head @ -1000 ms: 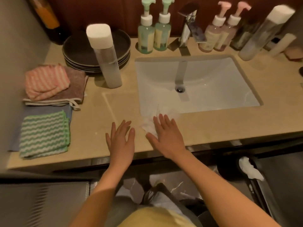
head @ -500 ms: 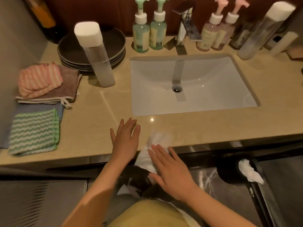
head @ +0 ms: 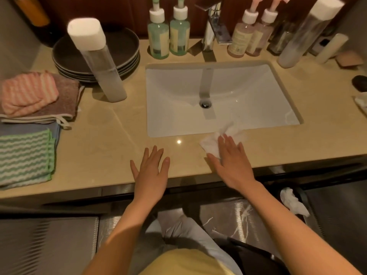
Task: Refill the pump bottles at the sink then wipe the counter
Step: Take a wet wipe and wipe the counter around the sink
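Observation:
My right hand (head: 231, 161) lies flat with straight fingers on a crumpled white paper towel (head: 220, 140), pressing it to the beige counter (head: 119, 147) at the sink's (head: 216, 84) front rim. My left hand (head: 151, 171) rests flat and open on the counter near its front edge. Behind the sink stand two green pump bottles (head: 168, 34) left of the faucet (head: 213, 26) and two pink pump bottles (head: 250, 34) to its right.
A tall clear bottle with a white cap (head: 99, 60) stands left of the sink before stacked dark plates (head: 79, 58). Folded cloths (head: 27, 133) lie at far left. Another tall bottle (head: 309, 30) leans at the back right. A bin with used paper (head: 294, 201) sits below.
My right hand has slid the paper towel from the counter's front edge to the right and up to the sink's front rim. My left hand has stayed flat in place.

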Demonstrator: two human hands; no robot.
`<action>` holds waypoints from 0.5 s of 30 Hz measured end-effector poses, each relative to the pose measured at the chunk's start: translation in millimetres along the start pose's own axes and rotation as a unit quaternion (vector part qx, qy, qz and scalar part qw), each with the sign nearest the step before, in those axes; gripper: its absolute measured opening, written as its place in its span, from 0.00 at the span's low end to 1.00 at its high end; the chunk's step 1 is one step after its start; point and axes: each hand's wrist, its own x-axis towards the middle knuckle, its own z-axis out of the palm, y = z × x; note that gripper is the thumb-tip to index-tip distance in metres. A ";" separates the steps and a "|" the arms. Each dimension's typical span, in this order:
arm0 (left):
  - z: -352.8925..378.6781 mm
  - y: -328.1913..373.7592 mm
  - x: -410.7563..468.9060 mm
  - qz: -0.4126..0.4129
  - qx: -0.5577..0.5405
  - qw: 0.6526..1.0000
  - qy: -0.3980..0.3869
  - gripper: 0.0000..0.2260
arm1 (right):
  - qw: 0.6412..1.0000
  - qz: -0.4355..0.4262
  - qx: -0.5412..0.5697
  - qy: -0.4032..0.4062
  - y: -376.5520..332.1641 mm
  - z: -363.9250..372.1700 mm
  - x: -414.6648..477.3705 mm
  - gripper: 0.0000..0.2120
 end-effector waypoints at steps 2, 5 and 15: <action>-2.7 1.2 1.0 -0.005 -0.005 1.000 0.000 0.20 | 0.999 -0.025 0.017 -0.017 -28.7 0.9 15.0 0.39; -10.3 2.4 8.2 -0.002 -0.009 1.000 0.009 0.20 | 0.995 -0.085 0.040 -0.024 -74.4 7.9 18.6 0.36; -9.6 34.2 60.7 0.061 -0.079 0.992 -0.075 0.18 | 0.994 -0.092 0.061 0.019 -98.1 32.5 -45.3 0.29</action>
